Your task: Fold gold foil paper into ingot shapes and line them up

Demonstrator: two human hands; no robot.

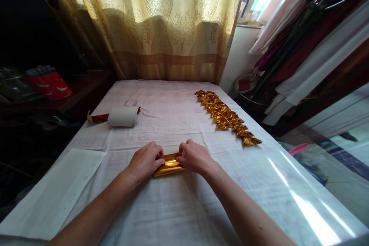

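A sheet of shiny gold foil paper [170,164], partly rolled or folded over, lies on the white cloth near the middle. My left hand [146,161] pinches its left end with curled fingers. At its right end my right hand [193,156] grips the foil the same way, thumb toward the near side. The fingertips hide both ends of the foil. To the right, several folded gold foil pieces [226,114] sit in overlapping rows. On the left rests a white paper roll or wrapped bundle [123,117] with gold foil sticking out of its ends.
A white cloth [173,215] covers the table. White paper sheets [54,188] lie at the left edge. A patterned curtain [173,27] hangs behind. Clothes [317,57] hang on a rack at right. A red container [49,83] stands on a dark surface at left.
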